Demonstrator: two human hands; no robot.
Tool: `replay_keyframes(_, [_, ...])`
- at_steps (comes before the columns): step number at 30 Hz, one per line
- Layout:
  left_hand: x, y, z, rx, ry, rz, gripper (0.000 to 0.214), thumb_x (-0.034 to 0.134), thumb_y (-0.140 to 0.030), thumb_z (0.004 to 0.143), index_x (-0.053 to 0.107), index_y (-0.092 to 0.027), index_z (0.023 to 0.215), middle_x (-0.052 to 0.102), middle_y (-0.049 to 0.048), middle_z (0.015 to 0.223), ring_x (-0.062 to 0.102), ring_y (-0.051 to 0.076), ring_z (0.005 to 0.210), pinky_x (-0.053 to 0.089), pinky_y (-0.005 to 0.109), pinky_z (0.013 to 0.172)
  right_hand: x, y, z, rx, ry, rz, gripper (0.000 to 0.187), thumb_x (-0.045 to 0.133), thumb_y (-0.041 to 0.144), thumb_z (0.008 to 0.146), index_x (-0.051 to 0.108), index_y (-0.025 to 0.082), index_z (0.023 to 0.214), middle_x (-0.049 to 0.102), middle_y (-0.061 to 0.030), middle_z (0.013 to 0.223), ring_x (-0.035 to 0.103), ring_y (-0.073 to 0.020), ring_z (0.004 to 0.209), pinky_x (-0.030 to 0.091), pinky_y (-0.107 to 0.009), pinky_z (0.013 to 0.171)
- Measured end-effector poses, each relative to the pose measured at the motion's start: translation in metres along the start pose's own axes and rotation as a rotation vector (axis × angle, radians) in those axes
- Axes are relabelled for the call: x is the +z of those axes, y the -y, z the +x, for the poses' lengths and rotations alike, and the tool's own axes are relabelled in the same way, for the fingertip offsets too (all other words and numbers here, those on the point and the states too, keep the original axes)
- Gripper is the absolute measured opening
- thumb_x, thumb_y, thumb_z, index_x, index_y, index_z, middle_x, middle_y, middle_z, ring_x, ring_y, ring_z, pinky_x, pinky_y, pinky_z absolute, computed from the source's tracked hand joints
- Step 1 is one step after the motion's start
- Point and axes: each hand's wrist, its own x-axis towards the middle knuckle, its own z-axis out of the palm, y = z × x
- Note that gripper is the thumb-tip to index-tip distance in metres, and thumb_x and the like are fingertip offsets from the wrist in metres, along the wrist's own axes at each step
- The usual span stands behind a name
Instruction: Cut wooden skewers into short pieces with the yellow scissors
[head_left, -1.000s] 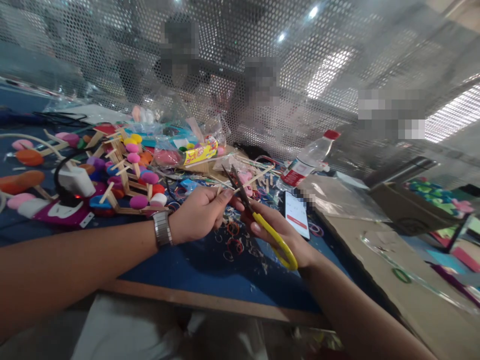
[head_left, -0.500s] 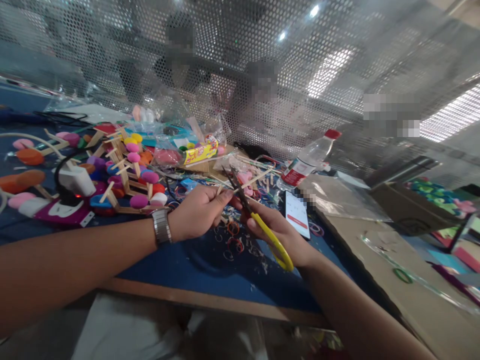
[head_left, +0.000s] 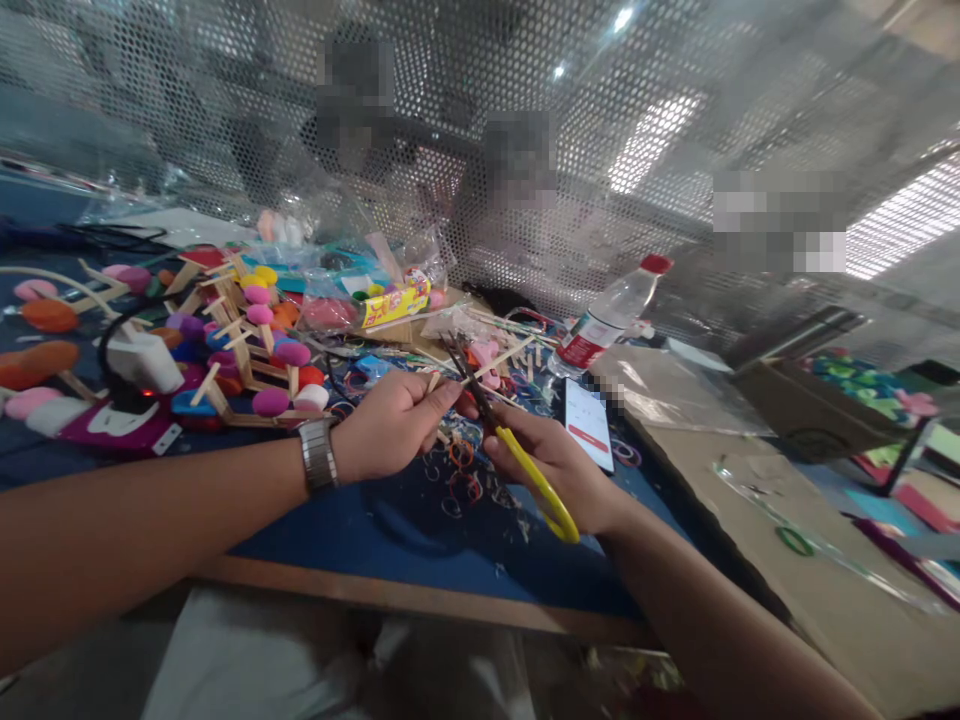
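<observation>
My left hand (head_left: 394, 420) is closed, pinching a thin wooden stick (head_left: 512, 355) between thumb and fingers. The stick points up to the right, past the dark blades of a pair of scissors (head_left: 534, 484) with yellow handles. My right hand (head_left: 551, 460) is wrapped round the scissors, with the blades pointing up and left and crossing the stick. Whether the blades are parted around the stick I cannot tell. Beneath my hands lie loose rubber bands (head_left: 463, 487) and pale shavings on the blue tabletop (head_left: 360, 545).
Stick frames with coloured pompom-like balls (head_left: 259, 335) crowd the left, beside a purple power strip (head_left: 124, 428). A phone (head_left: 588, 425) and a plastic bottle (head_left: 611, 318) stand to the right. Cardboard (head_left: 720, 480) covers the right side; a mesh screen (head_left: 450, 120) rises behind, people beyond it.
The whole view has shifted slightly, so everything sits a little further left. Both hands keep their hold on the stick and the scissors, with hardly any movement between them.
</observation>
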Motion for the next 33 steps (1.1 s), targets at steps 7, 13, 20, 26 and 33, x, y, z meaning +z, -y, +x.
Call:
replay_keyframes(7, [-0.001,-0.001,0.001,0.196,-0.192,0.324,0.034,0.047,-0.038,0.096,0.056,-0.017,0.071,0.048,-0.0039,0.053,0.044,0.011,0.050,0.034,0.024,0.052,0.003,-0.005,0.002,0.073,-0.061,0.085,0.052,0.061,0.062,0.086,0.061,0.016,0.109,0.040,0.0036,0.071,0.033,-0.0116,0.061,0.031,-0.026,0.054])
replay_keyframes(13, [-0.002,-0.001,-0.002,0.295,-0.214,0.457,0.024,0.046,-0.030,0.099,0.065,-0.017,0.093,0.070,0.0027,0.077,0.063,0.016,0.071,0.043,0.027,0.065,0.003,-0.003,0.001,0.061,-0.057,0.068,0.055,0.060,0.058,0.087,0.061,0.016,0.122,0.053,-0.0021,0.083,0.050,-0.0166,0.074,0.045,-0.030,0.068])
replay_keyframes(20, [-0.001,-0.003,-0.003,0.323,-0.184,0.501,0.029,0.043,-0.025,0.100,0.064,-0.017,0.083,0.071,0.0036,0.080,0.065,0.015,0.073,0.043,0.026,0.065,0.002,-0.005,-0.002,0.083,-0.030,0.050,0.060,0.057,0.061,0.088,0.057,0.023,0.134,0.063,-0.0062,0.100,0.058,-0.0241,0.091,0.049,-0.037,0.085])
replay_keyframes(26, [0.000,-0.002,-0.003,0.322,-0.200,0.529,0.037,0.040,-0.028,0.101,0.061,-0.016,0.074,0.069,0.0037,0.074,0.060,0.014,0.065,0.042,0.027,0.063,0.001,-0.013,-0.005,0.081,-0.025,0.040,0.062,0.055,0.063,0.089,0.052,0.026,0.139,0.063,-0.0066,0.098,0.060,-0.0253,0.091,0.051,-0.039,0.087])
replay_keyframes(33, [0.001,-0.003,-0.004,0.325,-0.196,0.496,0.035,0.040,-0.027,0.101,0.062,-0.017,0.076,0.069,0.0038,0.076,0.060,0.015,0.068,0.041,0.028,0.063,-0.001,-0.017,-0.005,0.081,-0.014,0.067,0.060,0.056,0.063,0.089,0.053,0.030,0.139,0.065,-0.0056,0.100,0.061,-0.0259,0.095,0.051,-0.039,0.089])
